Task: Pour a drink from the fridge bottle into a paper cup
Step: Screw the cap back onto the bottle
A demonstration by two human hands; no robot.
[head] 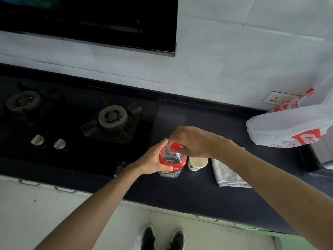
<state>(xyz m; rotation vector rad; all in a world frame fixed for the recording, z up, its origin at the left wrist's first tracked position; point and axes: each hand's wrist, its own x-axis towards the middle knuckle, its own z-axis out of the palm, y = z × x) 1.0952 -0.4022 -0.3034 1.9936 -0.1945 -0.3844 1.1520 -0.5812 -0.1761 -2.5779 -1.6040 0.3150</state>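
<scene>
A clear plastic bottle [172,158] with a red label stands upright on the dark counter [180,192]. My left hand [155,159] is wrapped around its shoulder from the left. My right hand [191,141] comes from the right, and its fingers pinch the red cap [175,146] on the bottle's neck. Just right of the bottle stands a white paper cup [197,164], upright, with a pale inside; its far rim is hidden under my right hand.
A folded white cloth [227,174] lies right of the cup. A white plastic bag with red print [292,127] sits at the back right, below a wall socket [275,100]. A black gas hob with burners [113,117] and knobs [59,143] fills the left side.
</scene>
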